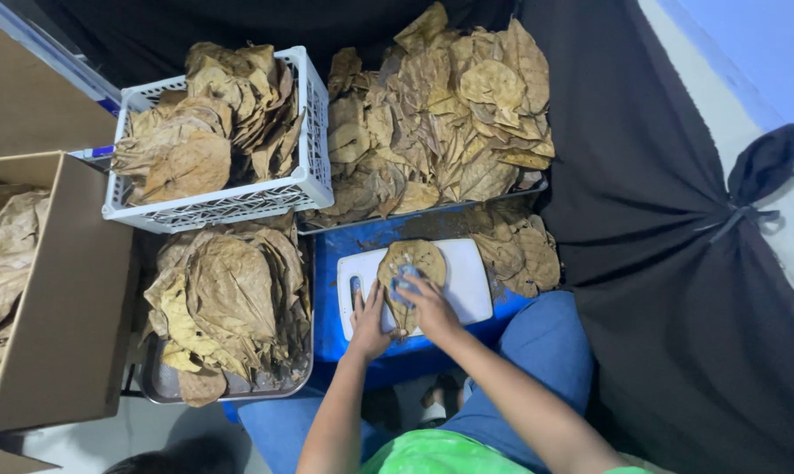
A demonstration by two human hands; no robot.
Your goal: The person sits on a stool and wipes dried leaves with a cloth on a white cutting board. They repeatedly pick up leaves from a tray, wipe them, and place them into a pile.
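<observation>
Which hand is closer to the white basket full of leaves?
Left. The left hand lies on the white cutting board, on the side toward the white basket. The right hand presses a bluish pad on the brown leaf, farther from the basket.

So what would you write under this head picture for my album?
Left hand steadies a dry leaf on a white board while the right hand wipes it.
</observation>
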